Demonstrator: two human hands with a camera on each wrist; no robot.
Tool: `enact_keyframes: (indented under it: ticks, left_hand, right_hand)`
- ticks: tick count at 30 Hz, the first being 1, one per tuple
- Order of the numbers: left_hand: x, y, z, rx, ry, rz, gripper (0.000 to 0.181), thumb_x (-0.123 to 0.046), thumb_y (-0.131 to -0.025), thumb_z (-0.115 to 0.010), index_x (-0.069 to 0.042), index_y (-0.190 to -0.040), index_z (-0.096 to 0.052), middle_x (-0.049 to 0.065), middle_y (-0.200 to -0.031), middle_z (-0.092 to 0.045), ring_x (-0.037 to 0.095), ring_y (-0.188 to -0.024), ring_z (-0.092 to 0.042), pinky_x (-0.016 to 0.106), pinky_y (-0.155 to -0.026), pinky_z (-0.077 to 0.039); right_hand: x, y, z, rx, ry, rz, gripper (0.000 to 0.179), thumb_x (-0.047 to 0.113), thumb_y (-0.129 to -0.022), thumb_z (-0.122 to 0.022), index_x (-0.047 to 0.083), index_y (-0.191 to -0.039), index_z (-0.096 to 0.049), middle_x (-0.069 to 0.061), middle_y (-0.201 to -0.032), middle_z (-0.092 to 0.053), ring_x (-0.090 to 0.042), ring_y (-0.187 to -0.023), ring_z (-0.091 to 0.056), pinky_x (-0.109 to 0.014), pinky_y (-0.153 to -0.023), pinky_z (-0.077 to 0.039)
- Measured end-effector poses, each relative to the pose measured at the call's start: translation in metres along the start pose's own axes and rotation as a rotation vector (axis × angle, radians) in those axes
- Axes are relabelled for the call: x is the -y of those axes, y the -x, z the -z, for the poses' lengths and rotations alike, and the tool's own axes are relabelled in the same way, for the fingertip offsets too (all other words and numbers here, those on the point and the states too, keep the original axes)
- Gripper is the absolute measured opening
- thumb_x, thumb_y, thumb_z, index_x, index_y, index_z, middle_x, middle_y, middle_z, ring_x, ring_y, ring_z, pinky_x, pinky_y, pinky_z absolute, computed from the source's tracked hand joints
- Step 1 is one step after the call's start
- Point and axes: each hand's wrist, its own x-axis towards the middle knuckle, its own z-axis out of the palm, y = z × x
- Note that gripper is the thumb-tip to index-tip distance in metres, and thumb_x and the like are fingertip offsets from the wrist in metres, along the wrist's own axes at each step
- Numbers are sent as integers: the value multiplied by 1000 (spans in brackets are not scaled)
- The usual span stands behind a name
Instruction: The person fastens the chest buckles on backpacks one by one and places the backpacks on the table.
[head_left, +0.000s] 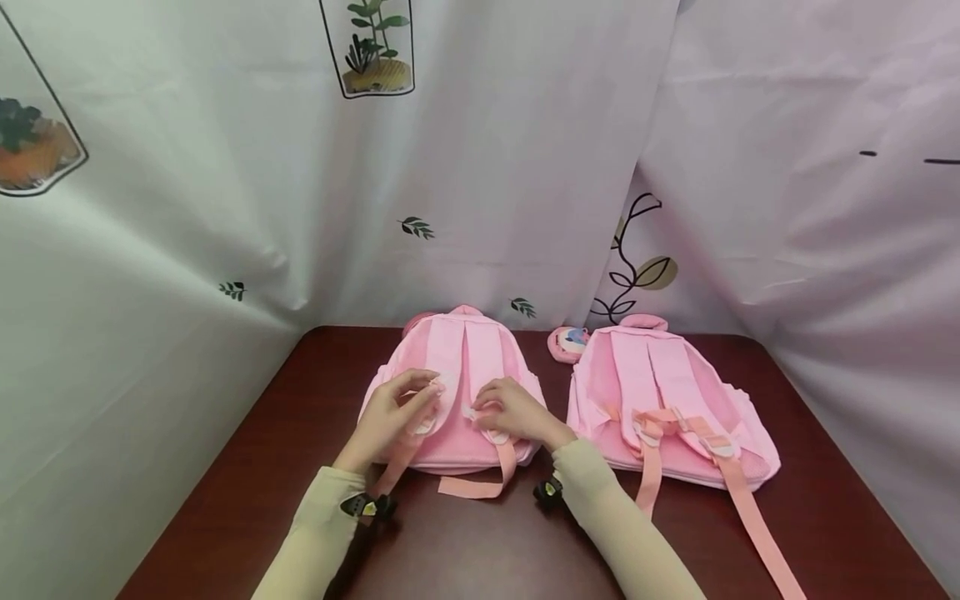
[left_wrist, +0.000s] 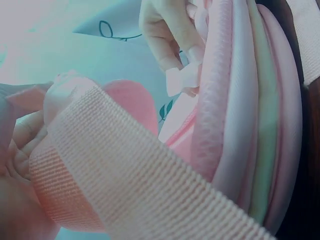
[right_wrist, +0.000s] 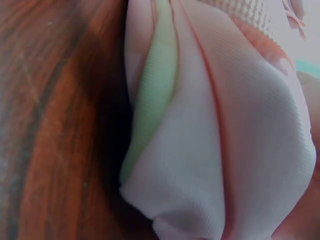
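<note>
A pink backpack (head_left: 435,454) lies on the table with its back panel and shoulder straps facing up. At its left shoulder strap, my left hand (head_left: 386,417) has thumb and fingers curled round the strap's lower end. Close up in the left wrist view, coral webbing (left_wrist: 115,145) runs past the left hand's fingers (left_wrist: 22,132). On the other strap, my right hand (head_left: 517,408) pinches a small white plastic piece (left_wrist: 182,80) between thumb and fingers. Pale fabric of the backpack's side (right_wrist: 190,150) fills the right wrist view, hiding most of that hand.
Another pink backpack (head_left: 600,392) lies to the right, its coral straps (head_left: 757,525) trailing toward the table's front. A small pink pouch (head_left: 567,344) with a picture sits between the backpacks. Behind the dark wooden table (head_left: 247,467) hangs a printed white curtain (head_left: 495,167).
</note>
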Motion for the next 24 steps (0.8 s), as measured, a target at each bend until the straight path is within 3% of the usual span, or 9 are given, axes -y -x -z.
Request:
enact_keyframes:
  ticks: [3,7,14,18,21,24]
  left_hand:
    - [-15,3,1,5,6,32,25,-10,-98,-67,0,-121,-69,13,-105,-72,17,-97,-65,21,-91,-50]
    - [-37,3,-1,16,4,43,25,-6,-98,-65,3,-122,-68,17,-107,-71,17,-98,-65,19,-91,-49]
    - [-44,-3,-5,8,55,46,24,-8,-99,-64,2,-120,-69,17,-110,-70,15,-95,-64,19,-84,-50]
    - [-50,-8,-9,2,53,59,24,-10,-99,-65,0,-120,-70,15,-112,-71,12,-96,-62,18,-83,-50]
    - [-51,-11,-9,9,58,76,24,-11,-99,-65,0,-120,-70,15,-110,-71,11,-95,-62,19,-83,-50]
    - [-41,-15,-9,19,65,88,24,-11,-99,-65,0,-120,-70,14,-110,-71,11,-93,-62,20,-81,-50]
  right_hand:
    - [-2,0,-1,-19,-36,12,23,21,-85,-80,5,-102,-77,-6,-107,-71,-24,-107,-60,-39,-99,-46]
    - [-4,1,-1,-48,-123,-36,25,21,-87,-78,7,-108,-76,-3,-106,-73,-19,-103,-63,-37,-94,-50]
    - [-7,9,-2,-66,-315,-133,30,28,-93,-73,12,-118,-72,0,-111,-73,-13,-105,-65,-31,-92,-52]
    - [-4,11,5,-128,-418,-156,30,26,-92,-75,10,-117,-72,-2,-109,-74,-14,-103,-67,-29,-87,-54]
    - [0,11,13,-210,-401,-143,29,26,-90,-77,12,-116,-74,1,-110,-74,-14,-103,-66,-30,-88,-53]
    - [3,11,23,-289,-363,-117,28,26,-90,-78,15,-115,-75,4,-112,-74,-14,-106,-65,-34,-94,-51]
